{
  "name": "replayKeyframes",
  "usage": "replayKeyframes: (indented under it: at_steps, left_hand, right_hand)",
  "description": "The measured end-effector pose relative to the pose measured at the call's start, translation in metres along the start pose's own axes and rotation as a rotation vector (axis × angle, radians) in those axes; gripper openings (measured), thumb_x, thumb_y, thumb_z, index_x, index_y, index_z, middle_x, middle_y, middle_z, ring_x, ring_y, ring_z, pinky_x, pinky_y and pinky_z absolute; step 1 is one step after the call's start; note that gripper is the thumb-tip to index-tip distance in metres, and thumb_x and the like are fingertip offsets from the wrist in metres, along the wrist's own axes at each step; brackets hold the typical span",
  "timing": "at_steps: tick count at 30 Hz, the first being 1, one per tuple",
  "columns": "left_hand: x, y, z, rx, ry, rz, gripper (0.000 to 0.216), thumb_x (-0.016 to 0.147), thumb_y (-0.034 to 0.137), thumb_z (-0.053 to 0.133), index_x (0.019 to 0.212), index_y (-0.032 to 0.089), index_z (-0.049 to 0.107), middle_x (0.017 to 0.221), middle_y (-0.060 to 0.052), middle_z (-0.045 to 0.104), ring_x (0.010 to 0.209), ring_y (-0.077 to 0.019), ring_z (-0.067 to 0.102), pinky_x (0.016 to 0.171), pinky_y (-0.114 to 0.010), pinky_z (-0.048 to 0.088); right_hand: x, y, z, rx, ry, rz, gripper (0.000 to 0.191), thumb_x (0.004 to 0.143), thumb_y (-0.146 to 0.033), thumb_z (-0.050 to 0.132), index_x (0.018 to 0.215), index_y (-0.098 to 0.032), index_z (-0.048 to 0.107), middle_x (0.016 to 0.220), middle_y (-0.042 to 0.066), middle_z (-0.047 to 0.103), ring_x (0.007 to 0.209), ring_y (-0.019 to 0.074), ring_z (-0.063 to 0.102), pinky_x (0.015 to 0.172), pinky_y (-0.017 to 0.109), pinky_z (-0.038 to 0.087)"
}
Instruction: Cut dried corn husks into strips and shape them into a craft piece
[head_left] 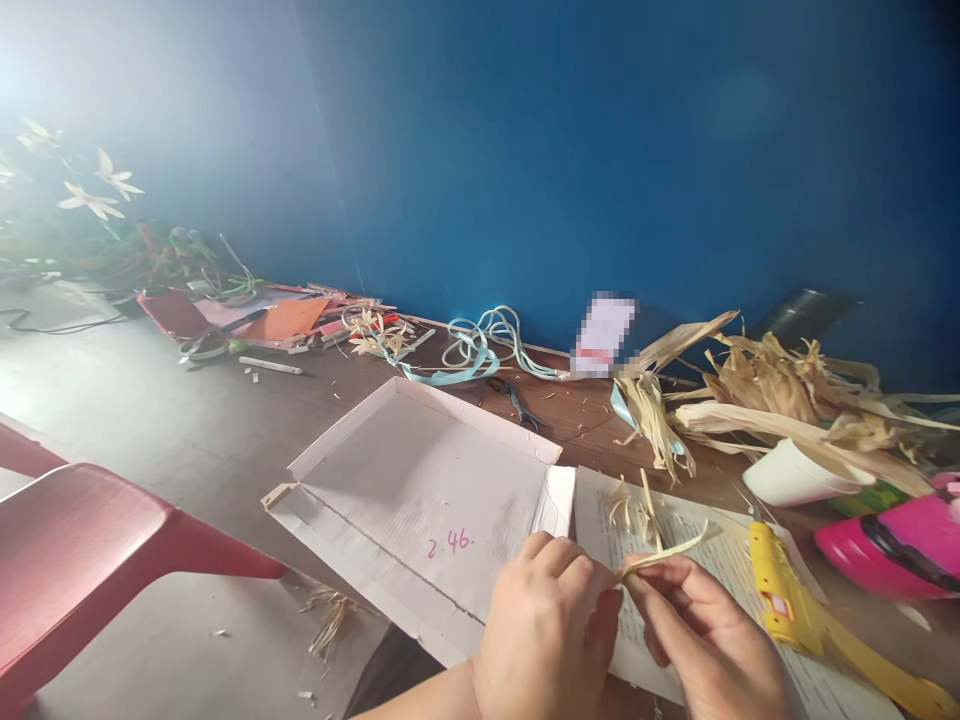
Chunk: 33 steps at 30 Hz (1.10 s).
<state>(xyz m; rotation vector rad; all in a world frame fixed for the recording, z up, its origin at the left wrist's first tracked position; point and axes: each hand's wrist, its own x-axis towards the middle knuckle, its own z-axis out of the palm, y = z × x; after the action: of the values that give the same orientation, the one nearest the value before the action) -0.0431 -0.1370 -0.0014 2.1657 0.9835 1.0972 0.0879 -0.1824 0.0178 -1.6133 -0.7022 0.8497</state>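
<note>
A narrow pale strip of corn husk (681, 549) runs between my two hands, its tip curling up to the right. My right hand (709, 635) pinches it between thumb and fingers. Against its other end press the closed fingers of my left hand (551, 620), which hide that part. Below the hands lies a printed paper sheet (600, 500), with small husk pieces (621, 503) on it. On the left is a shallow white cardboard box (397, 480) with "2.46." written in pink. A yellow glue gun (776, 590) rests right of my right hand.
Dried corn husks (772, 385) pile up at the back right, near a white cup (799, 472) and a pink container (889, 545). Dark scissors (516, 403) lie behind the box. Light-blue ribbon (472, 350), coloured paper (289, 320) and husk flowers (94, 200) line the blue wall. A red chair (90, 560) stands left.
</note>
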Motion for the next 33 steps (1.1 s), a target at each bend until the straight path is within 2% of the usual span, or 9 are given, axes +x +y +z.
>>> replayKeyframes:
  at_steps: [5, 10, 15, 18, 21, 24, 27, 29, 33]
  left_hand:
    - [-0.002, -0.003, 0.006, 0.142, 0.058, 0.179, 0.009, 0.09, 0.014, 0.053, 0.088, 0.017, 0.061, 0.075, -0.005, 0.06, 0.069, -0.0176, 0.052, 0.064, -0.031, 0.046]
    - [-0.002, -0.003, 0.006, 0.273, 0.091, 0.263, 0.007, 0.087, 0.012, 0.053, 0.09, 0.017, 0.058, 0.074, -0.004, 0.057, 0.065, -0.0177, 0.048, 0.057, -0.031, 0.039]
    - [-0.004, -0.008, 0.007, 0.394, 0.027, 0.342, 0.008, 0.081, 0.01, 0.051, 0.077, 0.017, 0.051, 0.075, -0.005, 0.055, 0.064, -0.0177, 0.046, 0.056, -0.032, 0.035]
    - [-0.005, -0.009, 0.009, 0.335, -0.023, 0.339, 0.008, 0.081, 0.011, 0.05, 0.077, 0.017, 0.053, 0.075, -0.005, 0.055, 0.064, -0.0174, 0.047, 0.056, -0.032, 0.037]
    - [-0.002, -0.005, 0.006, 0.098, -0.07, 0.123, 0.009, 0.083, 0.013, 0.052, 0.077, 0.017, 0.058, 0.073, -0.005, 0.058, 0.068, -0.0167, 0.051, 0.061, -0.03, 0.041]
    - [0.007, 0.0, -0.003, -0.293, -0.188, -0.329, 0.01, 0.081, 0.016, 0.056, 0.075, 0.016, 0.063, 0.075, -0.003, 0.062, 0.069, -0.0139, 0.054, 0.063, -0.026, 0.041]
    - [0.018, 0.002, -0.013, -0.682, -0.331, -0.728, 0.013, 0.078, 0.027, 0.063, 0.076, 0.014, 0.064, 0.064, 0.001, 0.057, 0.058, -0.0093, 0.046, 0.054, -0.022, 0.035]
    - [0.022, 0.001, -0.017, -0.811, -0.373, -0.849, 0.02, 0.075, 0.032, 0.068, 0.074, 0.013, 0.063, 0.055, 0.004, 0.048, 0.051, -0.007, 0.037, 0.05, -0.022, 0.028]
    - [0.023, -0.002, -0.019, -0.908, -0.425, -0.899, 0.028, 0.072, 0.04, 0.071, 0.072, 0.013, 0.063, 0.05, 0.005, 0.044, 0.047, -0.0062, 0.034, 0.048, -0.022, 0.023]
  right_hand:
    - [-0.004, 0.0, 0.006, 0.019, 0.049, -0.007, 0.029, 0.065, -0.046, 0.082, 0.076, -0.022, 0.069, 0.049, -0.006, 0.046, 0.046, 0.0106, 0.038, 0.043, 0.022, 0.036]
    - [0.0, 0.005, 0.002, -0.029, 0.044, 0.011, 0.034, 0.064, -0.049, 0.08, 0.077, -0.019, 0.069, 0.048, -0.005, 0.047, 0.045, 0.0119, 0.041, 0.043, 0.024, 0.034]
    - [0.003, 0.005, 0.001, -0.006, 0.022, 0.07, 0.026, 0.066, -0.045, 0.077, 0.068, -0.022, 0.066, 0.044, -0.004, 0.045, 0.043, 0.0126, 0.039, 0.041, 0.027, 0.032]
    - [0.004, 0.002, 0.002, 0.025, -0.004, 0.111, 0.025, 0.07, -0.043, 0.074, 0.059, -0.024, 0.061, 0.041, -0.003, 0.041, 0.041, 0.0141, 0.039, 0.04, 0.028, 0.032]
    - [0.004, -0.001, 0.003, 0.068, -0.039, 0.137, 0.027, 0.071, -0.044, 0.072, 0.059, -0.025, 0.058, 0.042, -0.005, 0.037, 0.039, 0.0135, 0.036, 0.038, 0.028, 0.031]
    - [0.003, -0.002, 0.002, 0.154, -0.08, 0.185, 0.025, 0.068, -0.044, 0.078, 0.071, -0.023, 0.065, 0.049, -0.006, 0.04, 0.043, 0.0095, 0.034, 0.041, 0.023, 0.033]
    - [0.002, -0.002, 0.0, 0.279, -0.13, 0.279, 0.032, 0.064, -0.043, 0.085, 0.082, -0.021, 0.071, 0.054, -0.006, 0.045, 0.048, 0.0064, 0.035, 0.045, 0.018, 0.034]
    - [0.001, -0.003, -0.001, 0.306, -0.14, 0.313, 0.033, 0.065, -0.044, 0.086, 0.084, -0.02, 0.073, 0.052, -0.005, 0.045, 0.049, 0.0066, 0.035, 0.046, 0.017, 0.034]
    - [-0.002, -0.008, -0.003, 0.278, -0.131, 0.303, 0.033, 0.063, -0.046, 0.086, 0.084, -0.023, 0.074, 0.05, -0.006, 0.042, 0.049, 0.009, 0.038, 0.047, 0.019, 0.037]
